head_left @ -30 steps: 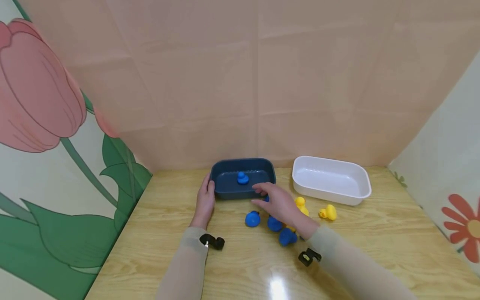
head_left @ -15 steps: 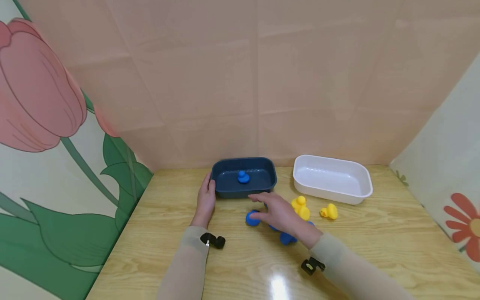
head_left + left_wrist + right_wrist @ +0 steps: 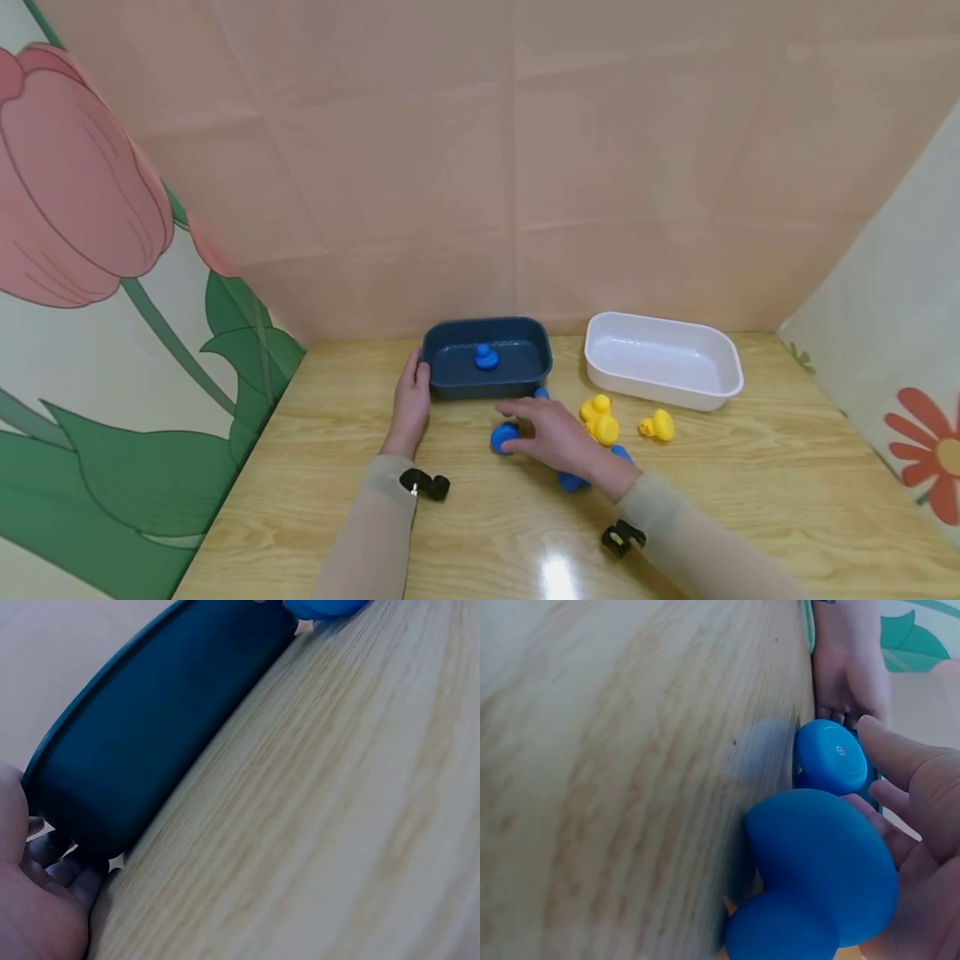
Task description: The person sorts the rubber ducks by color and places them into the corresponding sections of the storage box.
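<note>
Near the far edge of the tabletop (image 3: 465, 533), left of its middle, stands a navy tray (image 3: 480, 389), and the left hand (image 3: 412, 402) holds its left end, the fingers lying along the outer wall and bent in toward the base, the thumb at the near corner. One blue duck (image 3: 486, 357) sits upright inside that tray. The right hand (image 3: 557, 437) is over the middle of the tabletop, thumb and fingers parted in a wide curve about another blue toy (image 3: 503, 438), which lies on its side with its round, marked base showing to the right wrist camera. The hand grips nothing — whether the thumb tip touches the toy I cannot tell. A large blue shape (image 3: 821, 862) lies close under the palm in the right wrist view. More blue toys show around that hand, partly hidden: one (image 3: 542, 393) by the navy tray's near right corner, one (image 3: 573, 482) on the side toward the tabletop's near edge, one (image 3: 620, 452) beside the wrist. Toward the tabletop's right edge, two yellow ducks (image 3: 605, 430) touch in a cluster, and a single yellow duck (image 3: 657, 426) lies on its side — just in front of a white tray (image 3: 663, 360) near the far edge.
</note>
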The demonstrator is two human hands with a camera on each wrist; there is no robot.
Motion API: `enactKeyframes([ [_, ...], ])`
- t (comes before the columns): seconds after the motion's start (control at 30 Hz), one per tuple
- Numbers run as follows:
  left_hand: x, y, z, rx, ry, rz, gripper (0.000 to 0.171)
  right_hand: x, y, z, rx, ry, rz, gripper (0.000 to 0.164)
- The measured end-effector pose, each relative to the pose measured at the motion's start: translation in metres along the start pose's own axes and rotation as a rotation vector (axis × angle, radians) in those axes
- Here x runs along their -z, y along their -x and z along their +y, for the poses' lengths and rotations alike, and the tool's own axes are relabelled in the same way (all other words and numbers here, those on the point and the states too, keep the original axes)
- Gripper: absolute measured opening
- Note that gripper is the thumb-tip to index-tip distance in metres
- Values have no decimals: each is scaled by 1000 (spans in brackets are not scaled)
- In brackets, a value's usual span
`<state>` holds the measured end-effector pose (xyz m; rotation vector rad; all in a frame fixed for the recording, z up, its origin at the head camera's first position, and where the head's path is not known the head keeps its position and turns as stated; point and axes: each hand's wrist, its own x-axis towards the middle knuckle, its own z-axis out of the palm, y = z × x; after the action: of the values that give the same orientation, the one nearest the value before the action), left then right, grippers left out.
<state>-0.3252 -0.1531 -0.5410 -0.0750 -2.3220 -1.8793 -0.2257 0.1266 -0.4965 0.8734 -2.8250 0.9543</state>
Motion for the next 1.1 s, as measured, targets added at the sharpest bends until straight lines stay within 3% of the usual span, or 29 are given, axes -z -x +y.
enactKeyframes([
  [0.8,1,1,0,23,21,-15,62,-9,-1,2,-9,141,-13,45],
  [1.1,1,0,-1,33,21,-20,63,-9,1,2,16,203,-17,48],
])
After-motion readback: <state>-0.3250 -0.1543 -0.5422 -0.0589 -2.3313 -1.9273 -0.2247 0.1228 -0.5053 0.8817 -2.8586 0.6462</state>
